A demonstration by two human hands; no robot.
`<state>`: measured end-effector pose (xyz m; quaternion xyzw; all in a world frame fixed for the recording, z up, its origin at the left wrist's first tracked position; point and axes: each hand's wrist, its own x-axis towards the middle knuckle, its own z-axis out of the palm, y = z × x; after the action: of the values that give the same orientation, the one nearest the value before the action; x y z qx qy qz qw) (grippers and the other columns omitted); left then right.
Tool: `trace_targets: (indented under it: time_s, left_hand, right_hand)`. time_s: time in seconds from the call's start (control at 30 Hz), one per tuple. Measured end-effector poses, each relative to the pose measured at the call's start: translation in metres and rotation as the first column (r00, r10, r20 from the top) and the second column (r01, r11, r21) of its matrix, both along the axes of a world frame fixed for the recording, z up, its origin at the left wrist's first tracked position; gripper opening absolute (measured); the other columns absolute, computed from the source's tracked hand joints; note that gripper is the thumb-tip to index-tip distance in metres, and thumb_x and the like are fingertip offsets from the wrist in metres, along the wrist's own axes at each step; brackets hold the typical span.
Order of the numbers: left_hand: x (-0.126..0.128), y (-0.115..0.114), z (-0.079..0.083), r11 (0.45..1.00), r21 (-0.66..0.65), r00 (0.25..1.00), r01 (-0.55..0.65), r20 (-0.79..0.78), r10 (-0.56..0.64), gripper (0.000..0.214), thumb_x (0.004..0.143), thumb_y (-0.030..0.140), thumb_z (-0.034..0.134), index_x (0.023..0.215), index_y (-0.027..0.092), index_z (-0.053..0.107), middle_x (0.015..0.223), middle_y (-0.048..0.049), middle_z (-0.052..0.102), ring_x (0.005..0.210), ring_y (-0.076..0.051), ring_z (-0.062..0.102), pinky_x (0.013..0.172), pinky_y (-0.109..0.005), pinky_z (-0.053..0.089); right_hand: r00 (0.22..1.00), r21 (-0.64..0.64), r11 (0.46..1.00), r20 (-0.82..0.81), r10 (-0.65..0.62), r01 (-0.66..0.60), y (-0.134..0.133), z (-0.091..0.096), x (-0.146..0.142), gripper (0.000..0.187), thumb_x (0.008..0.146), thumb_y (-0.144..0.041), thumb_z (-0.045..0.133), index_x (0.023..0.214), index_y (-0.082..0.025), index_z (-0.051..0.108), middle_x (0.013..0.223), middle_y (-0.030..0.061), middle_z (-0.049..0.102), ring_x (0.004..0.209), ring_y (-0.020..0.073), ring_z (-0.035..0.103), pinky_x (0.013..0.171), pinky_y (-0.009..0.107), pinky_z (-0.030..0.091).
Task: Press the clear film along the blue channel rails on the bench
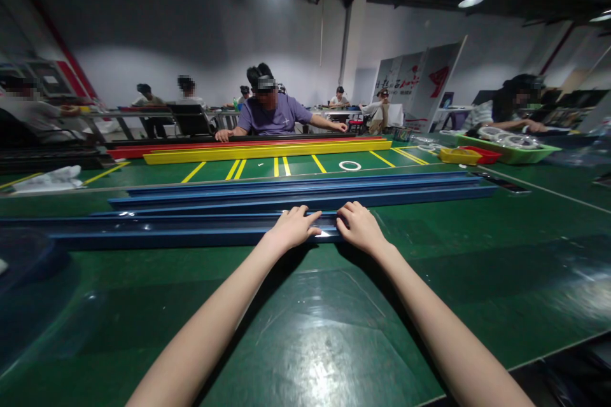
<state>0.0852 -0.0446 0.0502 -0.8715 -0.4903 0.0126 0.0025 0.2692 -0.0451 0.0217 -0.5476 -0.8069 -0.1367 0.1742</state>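
A long blue channel [181, 232] lies across the green table in front of me, its open side up. Near its right end my left hand [293, 227] is wrapped over it, fingers across the far wall and thumb apart on the inner side. My right hand [361, 226] curls its fingers around the channel's end, a short gap from the left hand. Between the two hands shows a bright, shiny patch that I cannot make out. Just beyond lie more blue channels [305, 196], side by side and apart from my hands.
Behind them are a white ring [350, 166], yellow tape lines, a yellow channel [267, 152] and a red one [128, 152]. A person [274, 111] sits opposite. At right are a phone [506, 183] and a green tray [520, 151]; a blue container [28, 286] stands at left.
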Motion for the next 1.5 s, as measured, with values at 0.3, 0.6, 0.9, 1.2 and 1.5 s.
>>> trace_targets:
  time_s: [0.3,0.6,0.9,1.2,1.5]
  left_hand:
    - [-0.010,0.005,0.006,0.993,-0.081,0.996,-0.085,-0.017,0.084,0.050,0.083,0.051,0.036,0.130,0.034,0.030,0.135,-0.0113,0.030,0.122,-0.029,0.028,0.092,-0.044,0.031]
    - [-0.032,0.013,0.019,0.967,-0.162,0.980,-0.195,-0.074,0.185,0.058,0.079,0.046,0.047,0.131,0.037,0.024,0.136,-0.0105,0.028,0.123,-0.029,0.026,0.093,-0.044,0.029]
    - [-0.058,0.020,0.026,0.928,-0.222,0.950,-0.299,-0.160,0.268,0.066,0.070,0.041,0.057,0.129,0.039,0.026,0.137,-0.0068,0.026,0.123,-0.029,0.026,0.093,-0.043,0.030]
    - [-0.059,0.019,0.033,0.941,-0.243,0.964,-0.236,-0.178,0.196,0.061,0.071,0.031,0.056,0.127,0.035,0.034,0.133,-0.0062,0.032,0.119,-0.026,0.032,0.092,-0.036,0.033]
    - [-0.040,0.018,0.021,0.981,-0.125,0.989,-0.145,-0.055,0.140,0.043,0.084,0.043,0.033,0.125,0.031,0.039,0.124,-0.0090,0.041,0.112,-0.026,0.039,0.090,-0.039,0.034]
  right_hand:
    - [0.992,-0.026,0.997,-0.103,0.068,-0.071,0.004,0.002,0.010,0.024,0.081,-0.025,0.039,0.090,-0.018,0.061,0.093,0.0048,0.060,0.087,0.0152,0.047,0.077,0.026,0.034]
    - [0.990,0.015,0.998,-0.126,-0.062,0.065,0.006,0.003,0.023,0.024,0.080,-0.025,0.039,0.088,-0.019,0.061,0.091,0.0039,0.062,0.086,0.0162,0.050,0.075,0.026,0.035]
    - [0.986,0.016,0.994,-0.129,-0.104,0.107,0.008,0.006,0.031,0.023,0.075,-0.022,0.041,0.085,-0.019,0.062,0.088,0.0035,0.062,0.085,0.0161,0.051,0.075,0.025,0.035]
    - [0.993,-0.022,0.994,-0.046,-0.111,0.110,0.007,0.002,0.029,0.022,0.073,-0.019,0.042,0.083,-0.020,0.061,0.086,0.0048,0.061,0.085,0.0176,0.048,0.073,0.026,0.034]
    - [0.993,0.006,0.993,0.018,-0.117,0.117,0.006,0.000,0.022,0.020,0.074,-0.019,0.040,0.083,-0.018,0.058,0.084,0.0078,0.058,0.083,0.0190,0.046,0.071,0.027,0.034]
